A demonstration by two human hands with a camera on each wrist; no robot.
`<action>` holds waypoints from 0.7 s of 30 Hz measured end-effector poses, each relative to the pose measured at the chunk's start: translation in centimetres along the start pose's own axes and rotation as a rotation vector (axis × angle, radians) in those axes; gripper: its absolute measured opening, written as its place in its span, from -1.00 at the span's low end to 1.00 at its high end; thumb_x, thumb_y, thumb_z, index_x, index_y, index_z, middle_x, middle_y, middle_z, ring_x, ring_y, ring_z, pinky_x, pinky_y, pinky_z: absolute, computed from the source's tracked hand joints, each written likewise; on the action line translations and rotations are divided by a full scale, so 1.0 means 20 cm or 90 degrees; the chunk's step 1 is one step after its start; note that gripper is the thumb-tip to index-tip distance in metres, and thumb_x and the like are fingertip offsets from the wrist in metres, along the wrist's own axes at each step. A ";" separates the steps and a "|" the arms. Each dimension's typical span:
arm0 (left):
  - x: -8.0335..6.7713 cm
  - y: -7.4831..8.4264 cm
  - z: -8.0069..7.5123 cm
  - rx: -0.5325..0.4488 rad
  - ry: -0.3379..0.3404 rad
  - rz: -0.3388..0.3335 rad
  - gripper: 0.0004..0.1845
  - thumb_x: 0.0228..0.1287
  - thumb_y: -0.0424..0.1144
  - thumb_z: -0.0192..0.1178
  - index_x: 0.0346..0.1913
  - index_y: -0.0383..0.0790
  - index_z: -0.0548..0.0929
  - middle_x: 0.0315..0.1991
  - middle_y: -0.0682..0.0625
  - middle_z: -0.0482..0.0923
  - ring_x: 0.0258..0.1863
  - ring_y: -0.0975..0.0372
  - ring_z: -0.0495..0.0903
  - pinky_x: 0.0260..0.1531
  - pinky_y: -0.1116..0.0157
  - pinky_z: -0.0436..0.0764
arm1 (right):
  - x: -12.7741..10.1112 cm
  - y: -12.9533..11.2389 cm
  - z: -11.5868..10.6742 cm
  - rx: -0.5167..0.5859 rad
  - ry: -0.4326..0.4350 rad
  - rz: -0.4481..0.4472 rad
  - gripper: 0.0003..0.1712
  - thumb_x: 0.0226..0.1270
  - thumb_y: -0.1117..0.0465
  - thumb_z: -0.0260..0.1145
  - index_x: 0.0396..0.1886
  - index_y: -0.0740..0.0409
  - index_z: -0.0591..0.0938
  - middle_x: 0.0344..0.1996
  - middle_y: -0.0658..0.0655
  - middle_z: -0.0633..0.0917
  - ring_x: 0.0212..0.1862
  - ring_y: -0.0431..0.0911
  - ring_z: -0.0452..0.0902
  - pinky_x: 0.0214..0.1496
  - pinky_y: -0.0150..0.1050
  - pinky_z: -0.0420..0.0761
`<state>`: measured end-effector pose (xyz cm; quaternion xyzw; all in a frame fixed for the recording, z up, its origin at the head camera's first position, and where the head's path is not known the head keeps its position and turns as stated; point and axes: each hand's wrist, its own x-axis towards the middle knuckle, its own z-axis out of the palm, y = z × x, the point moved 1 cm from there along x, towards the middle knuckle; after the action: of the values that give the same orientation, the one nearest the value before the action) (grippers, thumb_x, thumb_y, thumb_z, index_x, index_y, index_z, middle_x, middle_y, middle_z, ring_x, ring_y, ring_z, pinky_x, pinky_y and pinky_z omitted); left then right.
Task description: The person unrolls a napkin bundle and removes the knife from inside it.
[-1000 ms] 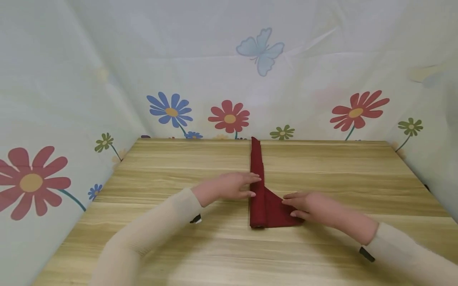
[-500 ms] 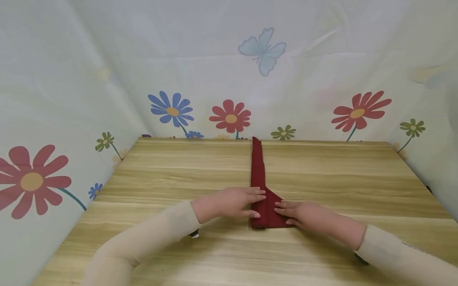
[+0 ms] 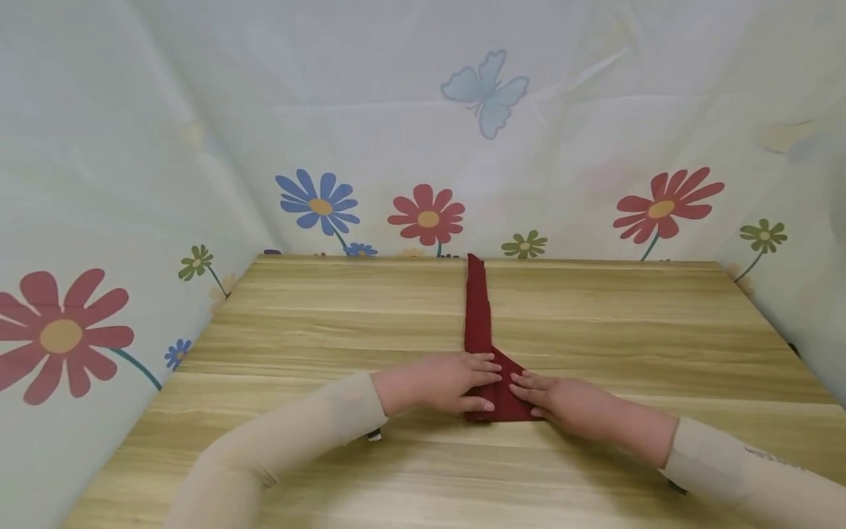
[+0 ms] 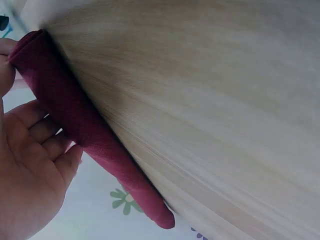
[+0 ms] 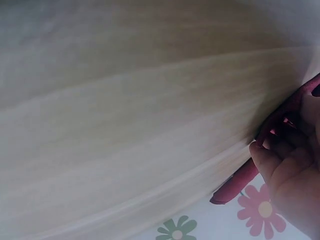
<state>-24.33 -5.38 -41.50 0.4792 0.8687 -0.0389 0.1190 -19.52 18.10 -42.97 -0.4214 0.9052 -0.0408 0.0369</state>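
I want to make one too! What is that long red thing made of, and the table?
The long dark-red rolled strip looks like soft matte cloth: fuzzy surface, rounded folds, no shine. The light-brown table shows streaky wood grain and looks smooth; real wood or printed laminate, I cannot tell.

My head view looks down along the table [image 3: 317, 455] toward the cloth [image 3: 477, 308]; both wrist views sit close beside that cloth.
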 end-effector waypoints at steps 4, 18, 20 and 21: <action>0.00 0.00 -0.01 -0.015 0.005 0.009 -0.34 0.53 0.18 0.05 0.53 -0.08 0.39 0.55 0.06 0.35 0.64 0.18 0.18 0.59 0.26 0.27 | -0.01 0.00 0.00 -0.002 -0.003 0.009 -0.50 0.50 0.15 0.25 0.35 0.23 0.58 0.34 0.30 0.61 0.36 0.19 0.56 0.26 0.03 0.67; -0.04 -0.01 -0.05 -0.023 0.029 0.018 -0.37 0.52 0.11 0.12 0.49 -0.13 0.45 0.53 0.02 0.39 0.61 0.15 0.25 0.58 0.24 0.30 | -0.06 0.02 0.01 0.026 0.004 0.049 -0.51 0.49 0.18 0.26 0.33 0.26 0.60 0.34 0.33 0.60 0.35 0.23 0.56 0.27 0.08 0.65; -0.04 -0.01 -0.05 -0.023 0.034 0.018 -0.38 0.52 0.10 0.13 0.48 -0.13 0.46 0.52 0.02 0.40 0.60 0.15 0.26 0.57 0.24 0.31 | -0.07 0.02 0.01 0.027 0.009 0.060 -0.52 0.48 0.18 0.26 0.32 0.26 0.61 0.34 0.33 0.60 0.35 0.24 0.56 0.26 0.09 0.65; -0.04 -0.01 -0.06 -0.023 0.035 0.017 -0.39 0.52 0.10 0.13 0.48 -0.13 0.46 0.52 0.03 0.40 0.60 0.16 0.27 0.57 0.24 0.32 | -0.08 0.02 0.01 0.028 0.010 0.065 -0.52 0.48 0.18 0.27 0.32 0.25 0.61 0.34 0.32 0.60 0.35 0.24 0.56 0.26 0.09 0.65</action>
<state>-24.38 -5.98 -40.18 0.4894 0.8658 -0.0082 0.1041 -18.86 19.57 -43.18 -0.3734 0.9247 -0.0618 0.0412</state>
